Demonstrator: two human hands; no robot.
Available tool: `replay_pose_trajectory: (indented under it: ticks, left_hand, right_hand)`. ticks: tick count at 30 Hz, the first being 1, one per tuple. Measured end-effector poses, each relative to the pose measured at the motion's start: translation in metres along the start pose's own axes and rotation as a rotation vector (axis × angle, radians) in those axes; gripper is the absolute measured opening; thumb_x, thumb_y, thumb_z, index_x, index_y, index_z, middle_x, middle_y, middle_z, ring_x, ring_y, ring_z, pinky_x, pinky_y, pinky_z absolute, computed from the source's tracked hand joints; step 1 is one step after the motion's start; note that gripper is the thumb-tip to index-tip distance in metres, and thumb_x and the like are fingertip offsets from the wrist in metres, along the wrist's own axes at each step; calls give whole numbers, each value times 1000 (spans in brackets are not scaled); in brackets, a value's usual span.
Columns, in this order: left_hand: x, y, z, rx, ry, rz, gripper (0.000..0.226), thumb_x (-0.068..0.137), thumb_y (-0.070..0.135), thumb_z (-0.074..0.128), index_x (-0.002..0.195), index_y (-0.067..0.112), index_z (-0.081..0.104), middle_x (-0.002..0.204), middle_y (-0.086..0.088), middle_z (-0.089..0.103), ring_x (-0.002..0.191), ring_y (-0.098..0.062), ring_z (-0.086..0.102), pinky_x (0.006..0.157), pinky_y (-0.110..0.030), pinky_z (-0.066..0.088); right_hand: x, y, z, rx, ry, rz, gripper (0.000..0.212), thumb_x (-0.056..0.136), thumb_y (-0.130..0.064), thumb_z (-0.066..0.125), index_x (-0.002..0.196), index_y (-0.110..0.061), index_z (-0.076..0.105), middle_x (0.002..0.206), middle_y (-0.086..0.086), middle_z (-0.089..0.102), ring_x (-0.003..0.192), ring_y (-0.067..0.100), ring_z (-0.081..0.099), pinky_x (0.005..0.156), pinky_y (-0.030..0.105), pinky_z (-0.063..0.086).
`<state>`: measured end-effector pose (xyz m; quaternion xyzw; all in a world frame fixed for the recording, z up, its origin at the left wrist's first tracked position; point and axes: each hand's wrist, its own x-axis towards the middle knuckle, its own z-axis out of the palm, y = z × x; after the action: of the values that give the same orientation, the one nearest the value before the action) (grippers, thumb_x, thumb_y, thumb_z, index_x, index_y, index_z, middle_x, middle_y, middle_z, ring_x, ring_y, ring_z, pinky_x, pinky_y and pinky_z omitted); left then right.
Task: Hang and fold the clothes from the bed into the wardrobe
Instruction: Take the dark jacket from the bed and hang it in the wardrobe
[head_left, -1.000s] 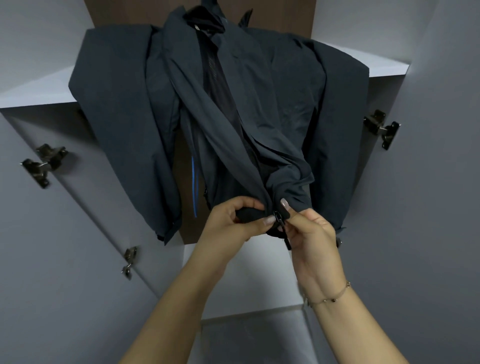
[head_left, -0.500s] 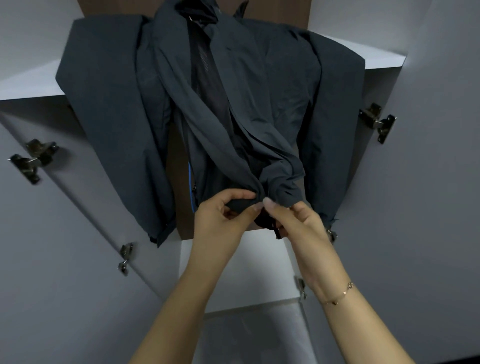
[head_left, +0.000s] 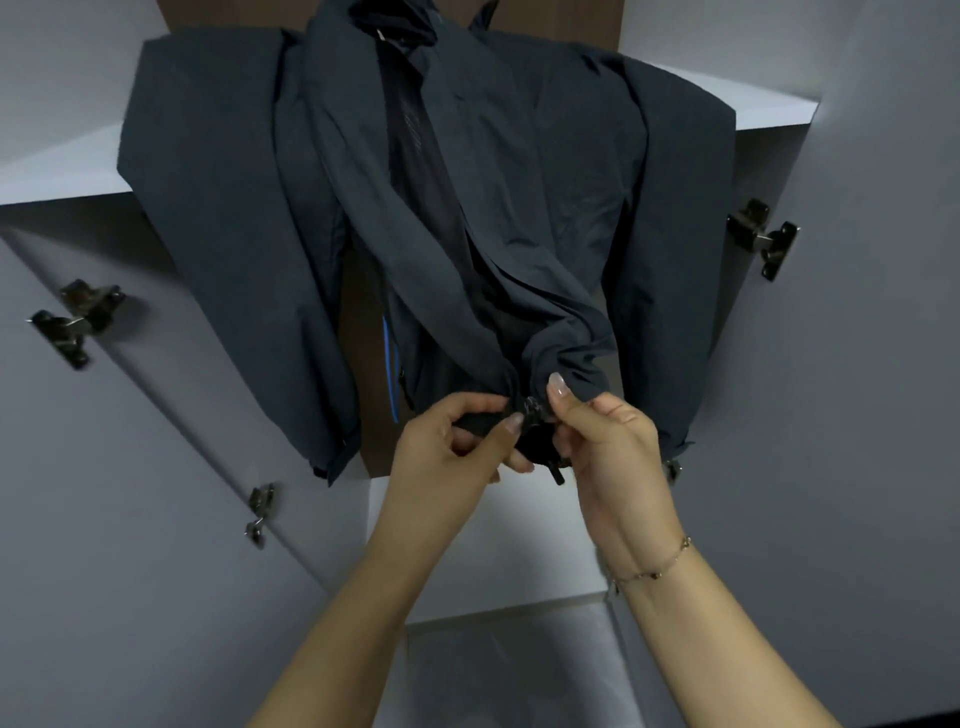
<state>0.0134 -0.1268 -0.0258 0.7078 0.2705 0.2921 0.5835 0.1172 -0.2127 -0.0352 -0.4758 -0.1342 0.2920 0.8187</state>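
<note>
The jacket collar was cut off by the top edge — the zipper ends were hidden between pinching fingers.

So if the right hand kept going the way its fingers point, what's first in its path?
Probably the left hand: the right hand points left across the jacket hem, nearly touching it.

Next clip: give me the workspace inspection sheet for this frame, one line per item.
Surface: white shelf above the jacket, wardrobe interior.
Job's things: dark jacket hanging in the wardrobe, front open, hem bunched at the zipper.
Clutter: nothing seen.
Hands: left hand pinches the hem; right hand grips the zipper end.
Cables: nothing seen.
Surroundings: open grey doors with metal hinges; bracelet on right wrist.
</note>
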Motion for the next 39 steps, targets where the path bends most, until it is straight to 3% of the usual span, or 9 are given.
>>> replay_pose_trajectory:
  ticks: [5, 8, 12, 18, 22, 26, 29, 33, 39]
  left_hand:
    - [-1, -10, -10, 562, 231, 523, 47, 79, 22, 80, 121, 23, 59, 95, 10, 53, 78, -2, 52, 72, -14, 46]
    - [-1, -19, -5, 813, 233, 860, 54, 75, 15, 83, 120, 21, 54, 108, 3, 42, 93, -15, 49, 80, -32, 47]
    - [6, -25, 2, 816, 273, 991, 26, 81, 18, 78, 105, 18, 70, 101, 1, 55, 83, -19, 55, 72, -37, 46]
    - [12, -20, -1, 298, 311, 684, 6, 86, 6, 70, 90, 8, 75, 89, 2, 70, 85, -5, 65, 76, -20, 52]
    - [21, -11, -2, 251, 279, 537, 4, 88, 12, 70, 86, 12, 73, 81, 7, 70, 77, -2, 64, 70, -14, 49]
    - [23, -7, 2, 173, 247, 406, 8, 89, 18, 69, 81, 18, 70, 74, 11, 70, 71, -2, 66, 67, -16, 52]
    - [27, -6, 3, 186, 246, 400, 9, 87, 19, 71, 80, 13, 71, 71, 9, 71, 68, -4, 68, 66, -20, 55]
    - [35, -4, 6, 229, 226, 412, 14, 87, 21, 72, 80, 10, 71, 69, 8, 70, 67, -3, 68, 65, -25, 57]
    - [56, 7, 17, 304, 289, 475, 18, 90, 20, 68, 75, 11, 64, 64, 6, 64, 62, 0, 63, 59, -11, 46]
  right_hand:
    - [7, -6, -2, 53, 36, 48, 40, 76, -13, 77, 46, -19, 52, 55, 1, 55, 54, 11, 49, 56, 17, 46]
    - [5, -5, -3, 54, 13, 61, 38, 76, -14, 77, 47, -18, 52, 55, 2, 54, 54, 12, 50, 60, 21, 47]
    - [1, 1, 0, 35, -14, 68, 34, 75, -17, 77, 54, -13, 52, 55, 5, 52, 54, 15, 51, 58, 24, 47]
    - [4, 5, -4, -101, 14, -29, 23, 77, -15, 76, 60, -10, 61, 61, 4, 59, 62, 13, 55, 64, 23, 47]
    - [0, 12, -5, -181, -48, -99, 8, 84, -14, 72, 76, -10, 72, 67, 0, 68, 63, 7, 60, 59, 16, 49]
    - [0, 13, -8, -174, -84, -83, 20, 76, -26, 74, 79, -7, 71, 74, 9, 72, 71, 17, 67, 69, 21, 55]
    - [-1, 14, -10, -239, -131, -88, 35, 73, -27, 74, 87, 5, 70, 81, 15, 74, 77, 23, 72, 77, 27, 58]
    - [1, 11, -9, -290, -98, -112, 22, 79, -17, 72, 77, 4, 67, 70, 12, 73, 65, 17, 71, 63, 18, 55]
    - [9, 0, 4, -351, -50, -161, 18, 88, -9, 68, 72, -2, 62, 56, 3, 67, 52, 10, 63, 55, 18, 53]
